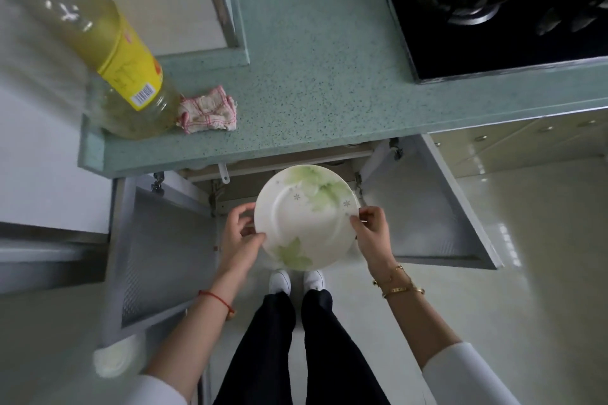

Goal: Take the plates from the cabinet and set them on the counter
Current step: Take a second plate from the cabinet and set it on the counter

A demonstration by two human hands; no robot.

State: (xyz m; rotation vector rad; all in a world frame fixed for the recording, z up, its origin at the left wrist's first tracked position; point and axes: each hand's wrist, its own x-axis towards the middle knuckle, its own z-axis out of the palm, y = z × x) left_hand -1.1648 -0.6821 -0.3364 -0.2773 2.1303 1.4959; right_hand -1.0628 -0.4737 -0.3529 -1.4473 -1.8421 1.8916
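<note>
We hold the plate (pixel 306 217) in both hands, just below the front edge of the counter (pixel 312 76) and before the open cabinet (pixel 427 207). Our left hand (pixel 241 240) closes its grip on the plate's left rim, thumb on top; our right hand (pixel 373 233) pinches the right rim. The plate sits level between both grips, clear of the counter, with the cloth (pixel 207 110) and oil bottle (pixel 125 76) up on the counter's left end.
</note>
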